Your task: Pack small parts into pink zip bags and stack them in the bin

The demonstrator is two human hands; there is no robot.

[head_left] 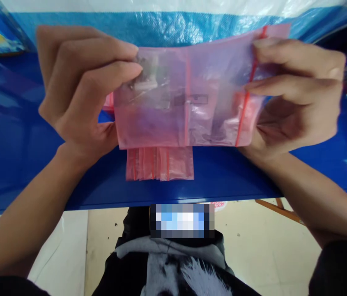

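Pinching pink bag (188,98), left fingers (111,61), right fingers (272,65)

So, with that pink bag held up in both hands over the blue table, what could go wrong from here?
The pink bag is held only by fingertip pinches: the left hand at its closed end, the right hand at the red zip strip. If that strip is not fully sealed, the small parts inside might slide out. A slip could also drop it onto the stack of pink bags near the blue table's edge, possibly scattering them.
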